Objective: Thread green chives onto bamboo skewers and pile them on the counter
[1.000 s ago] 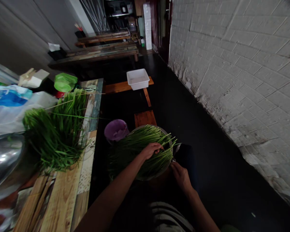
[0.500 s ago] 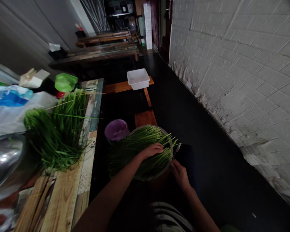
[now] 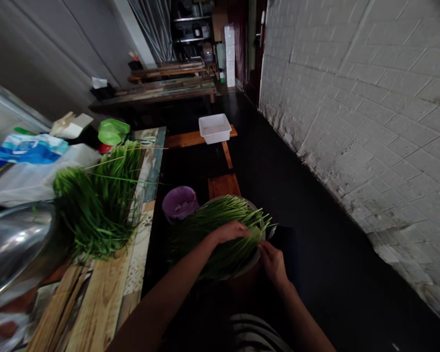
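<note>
So we've got a heap of long, slim green stalks with pale ends [image 3: 220, 215] lying in a round, pale-rimmed basin [image 3: 247, 267] right in front of us, mostly lined up the same way with the pale ends poking over the right edge, which probably makes them easier to get at. Our left hand [image 3: 234, 231] rests on top with its fingers curled down by those ends; we can't tell if it's gripping or just steadying the pile. Our right hand [image 3: 274, 259] comes in low at the basin's edge, fingertips pinched narrow just beside the left ones, and honestly we can't make out what's between them. Having both hands that close seems handy for fiddly stuff. A round purple plastic bucket [image 3: 179, 203] sits just beyond the basin's left side, likely for easy reach. On our left, a second leafy dark-green bunch [image 3: 99, 205] lies on the patchwork wooden tabletop [image 3: 135, 266] next to a big shiny metal bowl [image 3: 20, 244], near us but out from under our elbows.
</note>
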### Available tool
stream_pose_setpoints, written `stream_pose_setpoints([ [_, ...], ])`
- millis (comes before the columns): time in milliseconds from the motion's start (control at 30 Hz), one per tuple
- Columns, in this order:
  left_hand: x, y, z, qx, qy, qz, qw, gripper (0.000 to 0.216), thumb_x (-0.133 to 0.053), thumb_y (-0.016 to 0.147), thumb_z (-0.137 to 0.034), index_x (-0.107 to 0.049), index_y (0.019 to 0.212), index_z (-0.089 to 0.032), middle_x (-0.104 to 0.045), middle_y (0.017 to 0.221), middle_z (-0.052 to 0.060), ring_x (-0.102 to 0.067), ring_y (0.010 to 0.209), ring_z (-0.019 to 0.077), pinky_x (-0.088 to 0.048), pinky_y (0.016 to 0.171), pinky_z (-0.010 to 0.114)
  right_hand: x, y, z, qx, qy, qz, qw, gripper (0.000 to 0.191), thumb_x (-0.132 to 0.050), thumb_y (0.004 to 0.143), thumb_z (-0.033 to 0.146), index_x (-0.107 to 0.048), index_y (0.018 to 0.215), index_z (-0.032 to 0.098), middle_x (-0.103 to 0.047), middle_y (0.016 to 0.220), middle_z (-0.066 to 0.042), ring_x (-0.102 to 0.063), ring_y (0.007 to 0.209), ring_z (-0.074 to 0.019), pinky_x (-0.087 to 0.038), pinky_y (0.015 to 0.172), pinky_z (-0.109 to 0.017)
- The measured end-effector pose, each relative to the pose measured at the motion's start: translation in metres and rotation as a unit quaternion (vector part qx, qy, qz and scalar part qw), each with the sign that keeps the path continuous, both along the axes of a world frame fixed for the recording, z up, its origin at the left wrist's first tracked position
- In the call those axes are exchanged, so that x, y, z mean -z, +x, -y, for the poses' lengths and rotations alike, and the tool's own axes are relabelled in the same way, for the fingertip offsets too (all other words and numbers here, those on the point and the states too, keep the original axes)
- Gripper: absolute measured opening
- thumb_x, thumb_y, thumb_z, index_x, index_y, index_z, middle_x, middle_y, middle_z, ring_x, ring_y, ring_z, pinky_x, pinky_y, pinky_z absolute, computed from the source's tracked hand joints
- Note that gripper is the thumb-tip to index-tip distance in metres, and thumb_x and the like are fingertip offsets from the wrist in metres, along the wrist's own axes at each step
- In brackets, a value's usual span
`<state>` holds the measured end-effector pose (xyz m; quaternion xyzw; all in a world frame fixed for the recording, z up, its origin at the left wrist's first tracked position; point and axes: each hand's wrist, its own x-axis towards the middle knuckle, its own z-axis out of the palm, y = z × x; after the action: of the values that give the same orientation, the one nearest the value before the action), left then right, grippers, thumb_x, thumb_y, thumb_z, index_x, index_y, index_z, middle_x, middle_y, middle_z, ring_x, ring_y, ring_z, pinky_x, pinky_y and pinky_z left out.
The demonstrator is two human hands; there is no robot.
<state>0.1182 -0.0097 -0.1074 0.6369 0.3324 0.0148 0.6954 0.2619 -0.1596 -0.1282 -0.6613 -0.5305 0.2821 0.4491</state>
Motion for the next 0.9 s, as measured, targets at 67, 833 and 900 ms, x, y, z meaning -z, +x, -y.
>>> stream_pose_setpoints([
  [67, -0.004, -0.002, -0.002, -0.008, -0.016, 0.020, 1.000, 0.042, -0.065, 0.068, -0.053, -0.058, 0.056, -0.014, -0.045, 0.049, -0.005, -0.036, 0.047, 0.0081, -0.028, 0.048, 0.023, -0.010, -0.003, -0.007, 0.001, 0.011, 0.006, 1.000, 0.034, -0.041, 0.091, 0.038, -0.065, 0.081, 0.016, -0.064, 0.066, -0.003, -0.060, 0.059, -0.0159, -0.045, 0.056, -0.022],
  [833, -0.105, -0.091, -0.024, 0.099, -0.030, 0.006, 0.995, 0.039, -0.084, 0.046, -0.029, -0.070, 0.080, -0.017, -0.070, 0.077, 0.004, -0.063, 0.074, 0.0250, -0.046, 0.071, 0.032, -0.212, 0.040, -0.018, 0.066, 0.216, -0.061, 0.972, 0.018, -0.054, 0.088, 0.033, -0.061, 0.082, 0.018, -0.047, 0.056, 0.005, -0.043, 0.051, -0.0081, -0.035, 0.051, -0.021],
  [900, -0.103, -0.103, -0.024, 0.087, -0.040, -0.003, 0.995, 0.045, -0.082, 0.049, -0.033, -0.069, 0.090, -0.019, -0.070, 0.084, 0.003, -0.063, 0.080, 0.0242, -0.045, 0.073, 0.030, -0.209, 0.045, -0.011, 0.092, 0.224, -0.067, 0.968, 0.016, -0.055, 0.088, 0.032, -0.062, 0.082, 0.019, -0.047, 0.056, 0.005, -0.042, 0.052, -0.0088, -0.034, 0.052, -0.023],
])
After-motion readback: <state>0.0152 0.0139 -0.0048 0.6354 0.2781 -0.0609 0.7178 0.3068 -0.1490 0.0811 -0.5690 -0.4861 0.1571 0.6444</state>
